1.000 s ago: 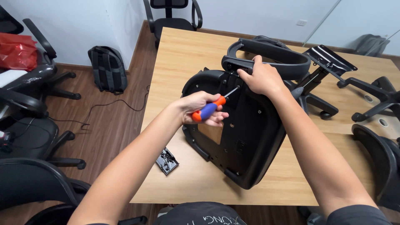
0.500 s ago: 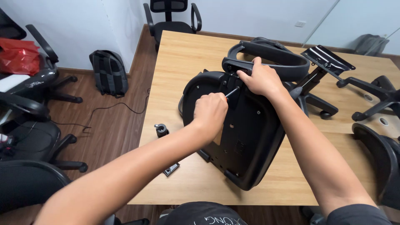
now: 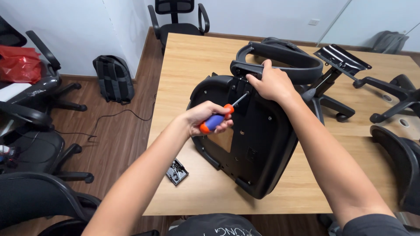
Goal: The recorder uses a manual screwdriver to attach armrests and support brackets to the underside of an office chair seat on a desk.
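A black chair seat shell (image 3: 258,140) lies underside up on the wooden table (image 3: 192,65). My left hand (image 3: 205,117) grips a screwdriver (image 3: 218,119) with a blue and orange handle; its shaft points up and right to the seat's top edge. My right hand (image 3: 271,83) holds the black armrest (image 3: 280,61) where it meets the seat, fingers closed over the bracket beside the screwdriver tip.
A small metal bracket (image 3: 176,171) lies near the table's front left edge. A chair base with castors (image 3: 337,83) and more chair parts (image 3: 393,91) sit on the right. Office chairs (image 3: 35,131), a backpack (image 3: 113,78) and a cable are on the floor at left.
My left hand turned at the wrist around the screwdriver, hiding the handle half a second ago and showing it again now. My right hand stayed on the armrest.
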